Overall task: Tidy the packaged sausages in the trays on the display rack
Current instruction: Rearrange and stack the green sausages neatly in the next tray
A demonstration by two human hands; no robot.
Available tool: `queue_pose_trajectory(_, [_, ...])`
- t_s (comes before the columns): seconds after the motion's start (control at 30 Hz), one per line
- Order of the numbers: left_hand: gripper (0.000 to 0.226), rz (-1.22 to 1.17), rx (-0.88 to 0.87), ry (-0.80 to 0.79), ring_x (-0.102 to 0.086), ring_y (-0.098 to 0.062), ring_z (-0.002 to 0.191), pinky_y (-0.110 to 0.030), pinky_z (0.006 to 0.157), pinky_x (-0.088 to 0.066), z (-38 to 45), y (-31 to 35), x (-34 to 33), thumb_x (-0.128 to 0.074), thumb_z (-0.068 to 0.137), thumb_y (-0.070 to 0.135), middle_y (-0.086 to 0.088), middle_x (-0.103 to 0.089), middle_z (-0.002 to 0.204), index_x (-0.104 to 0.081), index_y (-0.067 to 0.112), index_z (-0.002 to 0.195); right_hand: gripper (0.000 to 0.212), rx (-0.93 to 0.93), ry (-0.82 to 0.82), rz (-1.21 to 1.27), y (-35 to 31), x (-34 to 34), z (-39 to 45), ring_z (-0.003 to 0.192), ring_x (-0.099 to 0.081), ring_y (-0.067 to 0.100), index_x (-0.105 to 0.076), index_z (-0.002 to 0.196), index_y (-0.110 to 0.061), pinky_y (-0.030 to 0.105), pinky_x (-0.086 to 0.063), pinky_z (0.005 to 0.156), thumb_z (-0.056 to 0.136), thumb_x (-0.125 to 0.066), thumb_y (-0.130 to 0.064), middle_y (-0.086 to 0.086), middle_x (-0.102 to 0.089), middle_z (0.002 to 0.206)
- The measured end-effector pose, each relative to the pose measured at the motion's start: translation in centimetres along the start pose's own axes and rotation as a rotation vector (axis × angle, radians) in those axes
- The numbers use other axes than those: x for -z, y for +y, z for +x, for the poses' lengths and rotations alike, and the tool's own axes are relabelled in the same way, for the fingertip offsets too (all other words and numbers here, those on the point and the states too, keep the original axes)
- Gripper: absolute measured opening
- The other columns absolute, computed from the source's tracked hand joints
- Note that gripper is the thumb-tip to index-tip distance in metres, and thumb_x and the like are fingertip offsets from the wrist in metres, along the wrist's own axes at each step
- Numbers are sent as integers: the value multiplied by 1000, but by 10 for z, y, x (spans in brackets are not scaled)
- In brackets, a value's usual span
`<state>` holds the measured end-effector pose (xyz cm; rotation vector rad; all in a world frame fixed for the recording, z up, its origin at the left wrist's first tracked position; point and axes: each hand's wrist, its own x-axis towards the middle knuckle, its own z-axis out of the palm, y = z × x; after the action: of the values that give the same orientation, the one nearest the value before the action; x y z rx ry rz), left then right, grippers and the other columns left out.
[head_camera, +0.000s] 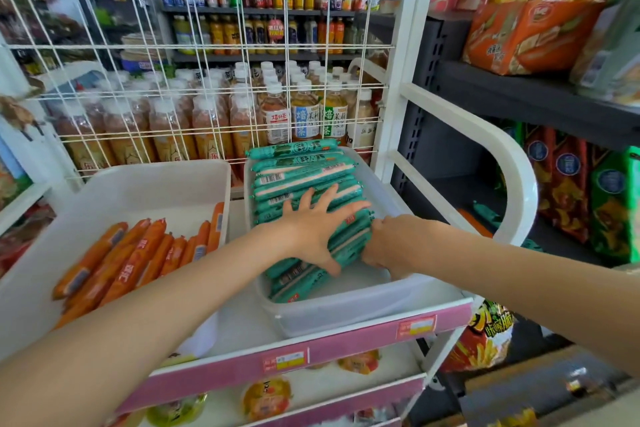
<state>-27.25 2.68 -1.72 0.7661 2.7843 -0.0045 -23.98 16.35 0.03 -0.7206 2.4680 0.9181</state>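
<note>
Together both hands work the green sausages (304, 180) in the right tray (346, 308): left hand (311, 222) lies flat, fingers spread, on the stack; right hand (384, 246) curls round its near-right end. Orange sausages (138, 253) lie in the left tray (145, 184).

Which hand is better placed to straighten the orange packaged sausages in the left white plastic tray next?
Probably the left hand. It lies flat on the green packaged sausages, nearest the left white plastic tray holding the orange packaged sausages. The right hand grips the green stack's far right end.
</note>
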Motion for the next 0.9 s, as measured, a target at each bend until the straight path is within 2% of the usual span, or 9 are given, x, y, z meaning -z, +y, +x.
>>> queue_pose_trajectory(0.1, [109,7,-2,2,13,-40,139,-63,109,-2,0,-1,0,-72,70,43,0,26,152,15,57,134,30,-56,71,20,0,-7,-2,111,-47,30,-48,123,-11,33,-37,74,94,-43,-7,15,-42,126])
queue_pose_trajectory(0.33, [106,21,-3,27,9,-38,140,-62,110,-6,0,-2,1,-71,71,46,1,22,153,14,57,135,39,-113,133,-19,-2,-16,4,118,-42,30,-40,134,-14,36,-41,88,95,-40,-13,16,-37,132])
queue_pose_trajectory(0.47, [106,35,-8,63,4,-35,140,-60,110,-11,-1,-5,0,-69,71,47,1,20,153,15,56,135,43,-127,197,12,0,-20,2,119,-40,30,-38,136,-15,35,-42,86,94,-43,-15,16,-34,134])
queue_pose_trajectory(0.53, [105,12,-15,82,1,-33,140,-58,109,-14,-3,-8,2,-69,71,46,3,18,154,14,56,135,47,-142,226,32,0,-18,-1,117,-39,30,-33,137,-15,34,-42,78,92,-47,-16,16,-30,134])
queue_pose_trajectory(0.6, [106,-19,-19,106,0,-31,141,-56,108,-16,-4,-12,3,-68,71,45,3,16,154,14,54,137,51,-146,304,11,4,-13,-8,113,-42,31,-30,137,-16,32,-38,73,91,-49,-15,16,-26,136])
queue_pose_trajectory(0.7, [107,-41,-19,136,0,-31,141,-56,109,-16,-6,-18,3,-68,71,44,-1,11,155,15,50,138,53,-136,468,-60,18,-7,-18,108,-46,31,-26,138,-22,35,-42,79,91,-48,-14,15,-27,136])
queue_pose_trajectory(0.8, [106,-30,-25,145,-1,-31,141,-55,109,-15,-4,-17,2,-68,71,46,-1,9,155,14,50,139,51,-52,471,-9,32,-13,-23,108,-46,27,-29,136,-26,36,-47,81,91,-51,-21,9,-34,129])
queue_pose_trajectory(0.9, [106,-16,-16,137,0,-30,141,-54,111,-14,-2,-17,0,-68,71,46,-1,10,155,14,50,138,45,-38,510,171,38,-23,-23,106,-52,22,-42,128,-26,31,-48,80,87,-60,-31,3,-41,124])
